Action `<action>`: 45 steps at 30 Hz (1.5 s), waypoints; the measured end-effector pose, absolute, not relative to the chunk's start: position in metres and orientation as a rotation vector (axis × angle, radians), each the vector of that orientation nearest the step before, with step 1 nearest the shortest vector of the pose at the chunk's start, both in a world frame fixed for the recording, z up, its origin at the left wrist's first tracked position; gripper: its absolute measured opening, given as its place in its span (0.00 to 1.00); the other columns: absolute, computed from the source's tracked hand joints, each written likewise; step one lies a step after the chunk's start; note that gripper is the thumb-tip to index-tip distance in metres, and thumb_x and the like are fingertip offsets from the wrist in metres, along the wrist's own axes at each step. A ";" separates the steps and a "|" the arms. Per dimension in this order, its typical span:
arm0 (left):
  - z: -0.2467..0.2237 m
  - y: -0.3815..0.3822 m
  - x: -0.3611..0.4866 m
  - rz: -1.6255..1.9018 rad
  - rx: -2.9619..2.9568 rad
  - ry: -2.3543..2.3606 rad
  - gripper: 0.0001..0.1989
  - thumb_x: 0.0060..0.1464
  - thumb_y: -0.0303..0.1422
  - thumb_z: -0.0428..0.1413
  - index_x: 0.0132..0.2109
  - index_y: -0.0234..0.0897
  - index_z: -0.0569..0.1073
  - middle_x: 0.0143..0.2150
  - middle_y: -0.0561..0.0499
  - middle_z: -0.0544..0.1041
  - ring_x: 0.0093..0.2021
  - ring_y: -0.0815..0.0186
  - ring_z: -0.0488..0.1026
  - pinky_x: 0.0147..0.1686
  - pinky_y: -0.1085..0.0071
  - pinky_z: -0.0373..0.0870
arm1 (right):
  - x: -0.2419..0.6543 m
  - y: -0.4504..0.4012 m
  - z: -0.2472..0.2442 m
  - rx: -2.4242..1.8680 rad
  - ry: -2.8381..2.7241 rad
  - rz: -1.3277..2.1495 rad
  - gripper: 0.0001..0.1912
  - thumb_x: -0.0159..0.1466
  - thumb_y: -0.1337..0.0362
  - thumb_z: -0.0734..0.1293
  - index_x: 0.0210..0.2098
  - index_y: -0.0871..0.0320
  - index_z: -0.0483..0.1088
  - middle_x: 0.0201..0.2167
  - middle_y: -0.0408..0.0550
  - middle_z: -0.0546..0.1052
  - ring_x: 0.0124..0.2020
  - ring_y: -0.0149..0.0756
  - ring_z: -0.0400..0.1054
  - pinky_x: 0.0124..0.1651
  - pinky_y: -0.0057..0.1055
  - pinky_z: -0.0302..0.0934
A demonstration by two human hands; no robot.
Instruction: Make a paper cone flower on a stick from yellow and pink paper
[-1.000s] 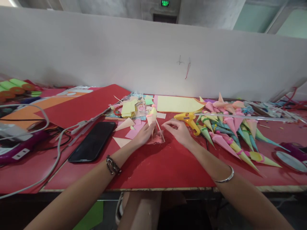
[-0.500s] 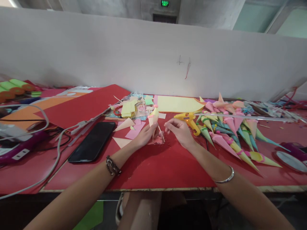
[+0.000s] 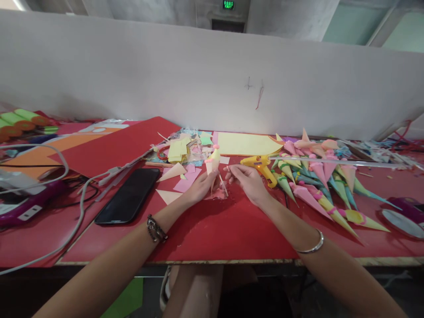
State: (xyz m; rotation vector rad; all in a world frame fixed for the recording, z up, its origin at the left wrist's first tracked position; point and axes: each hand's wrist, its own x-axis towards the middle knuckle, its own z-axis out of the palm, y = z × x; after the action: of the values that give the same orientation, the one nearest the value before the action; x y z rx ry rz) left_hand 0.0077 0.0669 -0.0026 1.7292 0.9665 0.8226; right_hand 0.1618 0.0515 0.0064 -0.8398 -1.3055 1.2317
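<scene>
Head view: the left hand [image 3: 200, 187] pinches a pale paper cone [image 3: 212, 166] between thumb and fingers near the middle of the table [image 3: 212, 238], the point down and the wide end up. The right hand [image 3: 251, 183] is raised just to the right, apart from the cone, fingers bent and tips drawn close together; a small pinkish spot shows at the tips, but whether a piece is gripped there cannot be told. Condition of the cone: rolled to shape, with a pink band around the upper part, a yellow portion above it and a pink ball at the top. Judged on this, the piece is well advanced; whether any trim is lacking cannot be determined. A thin pale stick [image 3: 224, 185] leans beside it, over a pinkish scrap [image 3: 218, 193]. To the right of the right hand lies a yellow glue gun [image 3: 261, 165] with a small lit lamp. Beyond it, at right, is a heap of cones [image 3: 319, 167], many bearing similar bands and balls, apparently made up. Left of the cone, flat cream pieces [image 3: 168, 196] and pink pieces [image 3: 188, 180] lie unrolled; at the far side, yellow slips [image 3: 177, 151] and a yellow sheet [image 3: 245, 144] appear unworked.
</scene>
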 end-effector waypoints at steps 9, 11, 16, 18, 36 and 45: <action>-0.001 0.066 0.008 0.812 1.735 0.961 0.23 0.56 0.46 0.36 0.21 0.36 0.57 0.16 0.57 0.59 0.18 0.73 0.55 0.20 0.75 0.53 | 0.163 0.052 0.005 -0.926 -1.338 1.115 0.12 0.53 0.57 0.65 0.21 0.59 0.67 0.16 0.39 0.66 0.20 0.25 0.60 0.26 0.25 0.57; -0.002 0.067 0.008 0.818 1.730 0.951 0.23 0.56 0.46 0.36 0.21 0.36 0.57 0.16 0.56 0.59 0.18 0.73 0.55 0.20 0.75 0.53 | 0.163 0.052 0.006 -0.958 -1.365 1.076 0.09 0.53 0.59 0.65 0.22 0.59 0.68 0.15 0.38 0.66 0.20 0.25 0.60 0.27 0.25 0.57; -0.004 0.068 0.008 0.825 1.702 0.944 0.23 0.55 0.47 0.37 0.22 0.36 0.58 0.18 0.56 0.59 0.18 0.73 0.55 0.20 0.75 0.53 | 0.163 0.052 0.005 -0.933 -1.308 1.120 0.06 0.51 0.63 0.64 0.27 0.58 0.70 0.19 0.40 0.69 0.23 0.26 0.62 0.31 0.27 0.60; -0.003 0.067 0.008 0.812 1.699 0.951 0.23 0.55 0.47 0.37 0.21 0.36 0.58 0.17 0.56 0.59 0.18 0.73 0.55 0.19 0.75 0.53 | 0.162 0.053 0.004 -0.909 -1.260 1.184 0.07 0.51 0.64 0.65 0.29 0.58 0.71 0.21 0.40 0.70 0.24 0.26 0.63 0.33 0.28 0.61; -0.002 0.066 0.008 0.818 1.709 0.933 0.24 0.55 0.48 0.37 0.21 0.36 0.58 0.15 0.57 0.59 0.17 0.74 0.54 0.19 0.74 0.51 | 0.160 0.051 0.005 -0.826 -1.159 1.347 0.09 0.48 0.62 0.69 0.28 0.59 0.72 0.24 0.43 0.76 0.27 0.30 0.71 0.39 0.33 0.66; -0.006 0.067 0.008 0.765 1.702 0.887 0.23 0.54 0.49 0.38 0.22 0.36 0.57 0.15 0.58 0.58 0.16 0.75 0.54 0.18 0.75 0.50 | 0.164 0.053 0.005 -0.789 -1.170 1.159 0.07 0.53 0.62 0.66 0.30 0.59 0.68 0.23 0.42 0.75 0.27 0.30 0.71 0.39 0.32 0.64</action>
State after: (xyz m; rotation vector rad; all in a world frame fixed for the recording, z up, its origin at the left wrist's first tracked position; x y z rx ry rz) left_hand 0.0082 0.0670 -0.0058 1.7022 0.8868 0.7649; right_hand 0.1641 0.0534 0.0053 -0.7890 -1.1697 1.1594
